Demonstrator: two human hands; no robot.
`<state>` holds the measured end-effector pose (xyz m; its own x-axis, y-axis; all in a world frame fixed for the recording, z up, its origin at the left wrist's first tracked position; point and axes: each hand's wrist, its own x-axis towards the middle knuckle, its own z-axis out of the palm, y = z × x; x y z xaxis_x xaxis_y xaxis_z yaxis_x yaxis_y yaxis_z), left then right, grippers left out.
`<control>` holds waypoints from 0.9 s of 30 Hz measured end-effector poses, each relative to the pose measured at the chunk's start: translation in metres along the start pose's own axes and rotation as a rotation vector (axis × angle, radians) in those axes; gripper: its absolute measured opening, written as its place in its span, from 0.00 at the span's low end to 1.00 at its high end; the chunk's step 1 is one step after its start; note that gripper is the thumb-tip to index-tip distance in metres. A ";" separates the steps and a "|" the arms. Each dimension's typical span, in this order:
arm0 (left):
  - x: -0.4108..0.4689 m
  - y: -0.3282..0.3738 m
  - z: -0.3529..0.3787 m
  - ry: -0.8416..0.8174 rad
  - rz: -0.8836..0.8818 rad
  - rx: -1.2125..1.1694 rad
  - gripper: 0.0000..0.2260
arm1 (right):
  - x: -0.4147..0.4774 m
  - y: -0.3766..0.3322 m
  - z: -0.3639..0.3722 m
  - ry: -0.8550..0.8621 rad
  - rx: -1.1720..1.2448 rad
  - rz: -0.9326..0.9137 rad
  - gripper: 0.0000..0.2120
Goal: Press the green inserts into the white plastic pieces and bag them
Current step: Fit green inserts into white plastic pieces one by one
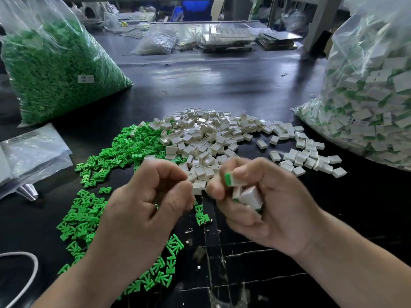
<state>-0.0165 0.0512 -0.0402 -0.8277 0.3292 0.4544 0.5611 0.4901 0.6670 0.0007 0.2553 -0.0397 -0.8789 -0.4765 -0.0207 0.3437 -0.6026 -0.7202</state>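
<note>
Right hand (pixel 262 196): closed round a clutch of assembled pieces (pixel 249 195), at least 3, white bodies with green showing at the ends. Thumb and forefinger pinching the topmost one, green end facing left. Held above the near edge of the heaps.

Left hand (pixel 151 201): fingers curled in, thumb and forefinger tips nearly meeting, just left of the right hand. Blurred; cannot tell whether anything is pinched between them.

Below and behind both hands, on the dark worktop (pixel 222 85): loose green inserts (pixel 89 214) spread to the left and near side, running under the left wrist. White pieces (pixel 211 134) heaped at centre, thinning out to the right. The 2 heaps touching where they meet.

Far left: big clear bag of green inserts (pixel 55 67), slumped on the worktop. Far right: larger clear bag of finished pieces (pixel 367 107), white and green mixed. Flat clear bags (pixel 33 152) at the left edge, beside the green spread. White cord (pixel 26 267) looping at the lower left corner. Clutter at the back too blurred to name.
</note>
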 end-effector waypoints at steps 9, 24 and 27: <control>0.010 -0.023 0.019 -0.236 0.098 0.567 0.16 | 0.003 -0.006 -0.011 0.206 -0.085 -0.037 0.09; 0.012 -0.021 0.019 -0.248 0.072 0.453 0.08 | 0.004 0.006 0.002 0.356 -0.466 0.071 0.03; 0.009 -0.021 0.019 -0.245 -0.021 0.335 0.10 | 0.004 0.007 0.002 0.354 -0.486 0.080 0.04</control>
<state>-0.0362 0.0588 -0.0614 -0.8378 0.4789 0.2620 0.5457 0.7211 0.4268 0.0002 0.2482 -0.0434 -0.9420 -0.2157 -0.2571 0.2960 -0.1729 -0.9394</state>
